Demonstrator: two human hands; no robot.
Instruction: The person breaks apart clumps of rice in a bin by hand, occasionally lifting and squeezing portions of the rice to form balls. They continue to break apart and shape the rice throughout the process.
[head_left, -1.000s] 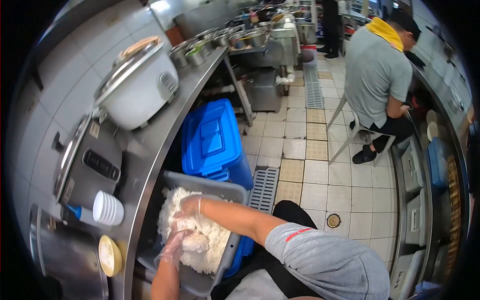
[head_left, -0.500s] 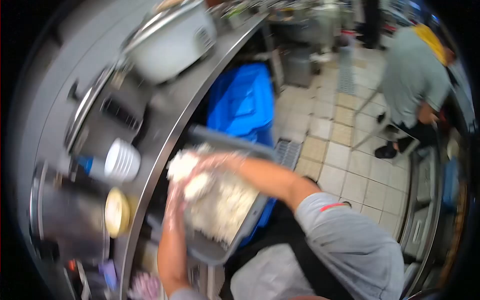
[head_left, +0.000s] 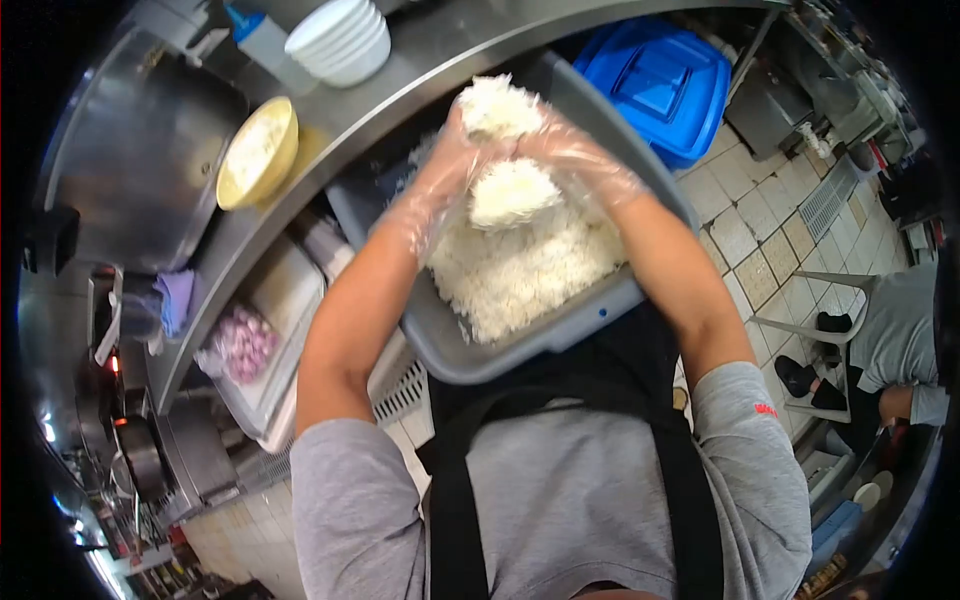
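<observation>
My left hand point(head_left: 452, 165) and my right hand point(head_left: 568, 150), both in clear plastic gloves, are together above a grey tub point(head_left: 455, 350). Between and over them they hold a clump of shredded white food point(head_left: 500, 108). Another white clump point(head_left: 512, 193) shows just below my joined hands; whether it touches them I cannot tell. More of the shredded white food point(head_left: 530, 275) covers much of the tub's bottom. My fingers are partly hidden by the food.
A steel counter point(head_left: 385, 108) carries a yellow bowl point(head_left: 258, 155) and stacked white bowls point(head_left: 340, 42). A blue lidded bin point(head_left: 655, 85) stands beyond the tub. Bagged purple pieces point(head_left: 240, 345) lie at left. A seated person point(head_left: 895, 330) is at right.
The view has turned and now sits more squarely over the tub. My hands, still together with white food, appear farther right and higher in the view.
</observation>
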